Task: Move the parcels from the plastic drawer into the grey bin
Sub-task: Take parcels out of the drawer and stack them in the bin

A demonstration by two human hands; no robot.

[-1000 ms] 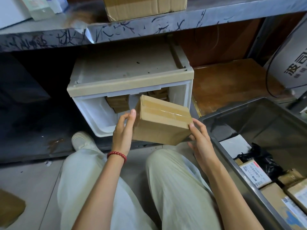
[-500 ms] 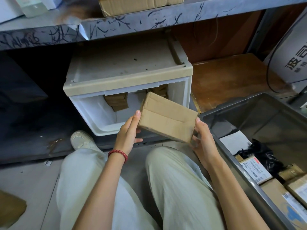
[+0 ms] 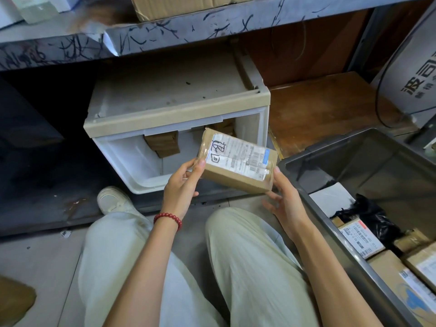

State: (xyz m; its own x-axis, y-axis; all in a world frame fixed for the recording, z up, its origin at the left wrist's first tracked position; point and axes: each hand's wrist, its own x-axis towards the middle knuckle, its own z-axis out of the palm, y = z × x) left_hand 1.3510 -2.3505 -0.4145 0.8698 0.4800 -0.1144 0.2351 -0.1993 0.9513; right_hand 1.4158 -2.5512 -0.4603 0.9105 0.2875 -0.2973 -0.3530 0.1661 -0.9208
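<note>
I hold a brown cardboard parcel point(image 3: 238, 161) with a white shipping label facing up, in front of the open white plastic drawer point(image 3: 132, 161). My left hand point(image 3: 181, 185) grips its left end, thumb on top. My right hand point(image 3: 283, 199) holds its right end with thumb and fingers. Two more brown parcels, one point(image 3: 162, 143) at the left and another point(image 3: 224, 127) at the right, sit deep in the drawer. The grey bin point(image 3: 306, 161) stands at the right, with several parcels point(image 3: 361, 234) and a black bag point(image 3: 370, 213) inside.
A scribbled metal shelf point(image 3: 188, 31) overhangs the drawer unit, with a cardboard box point(image 3: 188, 5) on it. My knees in pale trousers fill the lower middle, and a white shoe point(image 3: 113, 199) is at the left. A white carton point(image 3: 415, 74) with a black cable stands at the right.
I have turned the parcel over, so its labelled face now points up, and carried it slightly to the right. Both hands stayed on its ends.
</note>
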